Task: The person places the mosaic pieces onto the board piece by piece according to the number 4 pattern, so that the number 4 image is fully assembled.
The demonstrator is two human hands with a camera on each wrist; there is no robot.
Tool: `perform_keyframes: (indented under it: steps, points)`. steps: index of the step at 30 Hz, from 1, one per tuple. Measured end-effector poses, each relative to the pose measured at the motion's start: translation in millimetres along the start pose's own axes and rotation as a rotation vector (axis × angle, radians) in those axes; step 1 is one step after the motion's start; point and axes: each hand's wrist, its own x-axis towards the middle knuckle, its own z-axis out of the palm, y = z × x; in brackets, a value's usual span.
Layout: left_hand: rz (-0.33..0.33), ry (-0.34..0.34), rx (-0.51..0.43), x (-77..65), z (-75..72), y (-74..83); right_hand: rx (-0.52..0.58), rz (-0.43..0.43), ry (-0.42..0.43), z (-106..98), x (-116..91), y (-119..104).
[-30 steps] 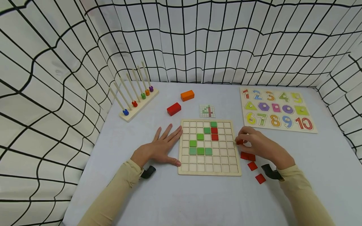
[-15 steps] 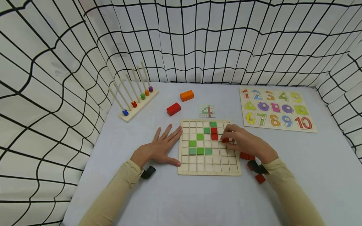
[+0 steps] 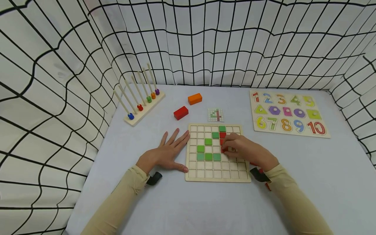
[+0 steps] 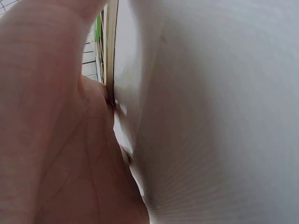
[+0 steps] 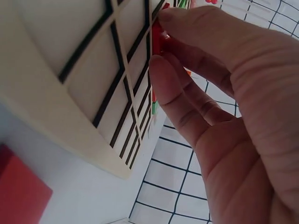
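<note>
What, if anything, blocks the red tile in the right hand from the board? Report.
Nothing visible. The right hand pinches the red tile at the board, below two other red tiles; whether it lies flat is hidden. The left hand rests at the board's left edge, out of the way.

In my head view the readable characters are numerals, all on the board [image 3: 267, 114] at the right; across its far row I read a red 1 [image 3: 256, 97], a blue 2 [image 3: 267, 98], an orange 3 [image 3: 281, 99], a green 4 [image 3: 296, 100] and a pale yellow figure, blurred, that I take for 5 [image 3: 309, 101]; across its near row I get a yellow 6 [image 3: 259, 123], a green 7 [image 3: 272, 123], an orange 8 [image 3: 286, 125], a blue 9 [image 3: 299, 126] and a red 10 [image 3: 311, 128].
</note>
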Motion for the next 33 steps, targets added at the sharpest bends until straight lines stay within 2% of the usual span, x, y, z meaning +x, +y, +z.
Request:
perform_keyframes:
  steps: [14,25,33]
  points:
    - [-0.009,0.000,0.007,2.1,0.6,-1.5,-0.036,-0.007,0.049,3,0,-4]
    - [-0.006,-0.003,0.006,3.0,1.9,-1.9,-0.046,0.037,0.012,1,-6,-6]
    - [-0.012,-0.006,0.002,2.7,1.8,-1.3,-0.055,0.030,0.036,-5,-14,-5]
